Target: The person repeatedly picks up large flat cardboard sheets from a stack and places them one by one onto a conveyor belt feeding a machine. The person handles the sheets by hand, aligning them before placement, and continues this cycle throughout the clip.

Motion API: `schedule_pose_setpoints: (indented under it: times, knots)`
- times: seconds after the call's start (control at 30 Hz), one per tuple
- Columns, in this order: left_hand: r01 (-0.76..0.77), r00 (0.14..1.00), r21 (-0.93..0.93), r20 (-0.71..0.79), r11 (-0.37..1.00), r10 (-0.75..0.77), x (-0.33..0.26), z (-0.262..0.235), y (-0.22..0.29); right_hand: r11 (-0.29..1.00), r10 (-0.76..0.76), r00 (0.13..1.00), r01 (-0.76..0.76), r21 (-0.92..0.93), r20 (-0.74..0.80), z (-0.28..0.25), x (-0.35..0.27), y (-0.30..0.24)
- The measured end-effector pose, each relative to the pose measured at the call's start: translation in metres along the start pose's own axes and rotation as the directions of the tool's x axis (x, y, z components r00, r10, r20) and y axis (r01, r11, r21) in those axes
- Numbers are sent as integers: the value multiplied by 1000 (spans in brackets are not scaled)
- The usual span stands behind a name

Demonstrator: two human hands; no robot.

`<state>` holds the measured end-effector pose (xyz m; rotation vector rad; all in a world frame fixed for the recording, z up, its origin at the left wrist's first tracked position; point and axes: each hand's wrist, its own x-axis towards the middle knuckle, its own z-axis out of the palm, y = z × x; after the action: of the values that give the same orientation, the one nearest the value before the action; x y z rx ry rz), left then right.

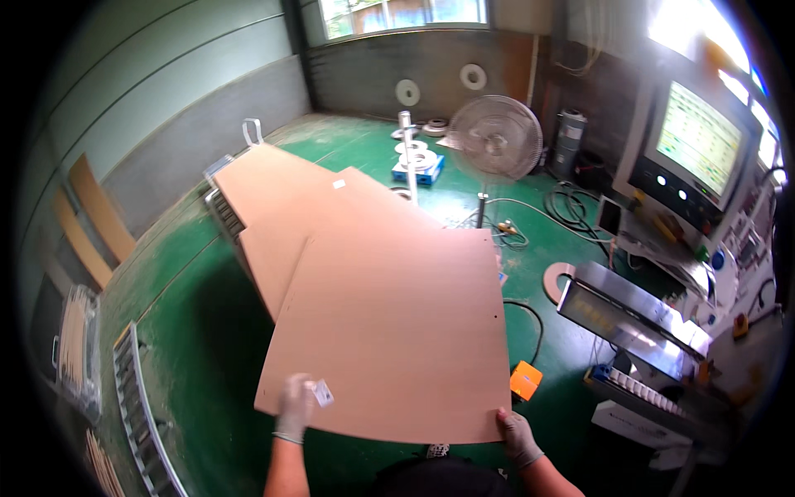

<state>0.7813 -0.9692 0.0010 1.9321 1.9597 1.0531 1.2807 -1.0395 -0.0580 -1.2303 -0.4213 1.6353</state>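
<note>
A large light-brown wooden panel [397, 331] lies in front of me, with small holes near its right edge. My right hand [518, 437], in a pale glove, grips the panel's near right corner, thumb on top. My left hand [296, 406], gloved too, is over the near left part of the panel, its fingers smeared by motion. Right beside those fingers is a small white label [322, 393]. Farther off, more brown panels [277, 195] lie stacked at differing angles beneath and beyond the front one, and one bears a white label [339, 184].
A standing fan [495, 139] is beyond the panels. To the right stand a machine screen [700, 137] and a metal-topped unit [633, 319]. An orange box [526, 380] with a cable is on the green floor near my right hand. A metal ladder-like frame [145, 414] lies at left.
</note>
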Motion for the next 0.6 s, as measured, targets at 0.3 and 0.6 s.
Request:
schedule_pose_setpoints:
  times: [0.3, 0.6]
  knots:
    - [694, 717, -346, 416, 631, -559, 56, 24, -108, 995, -66, 972, 46, -92, -224, -71, -71, -26]
    - [569, 821, -553, 349, 608, -451, 113, 147, -39, 968, -227, 846, 144, -204, -482, -134, -150, 39]
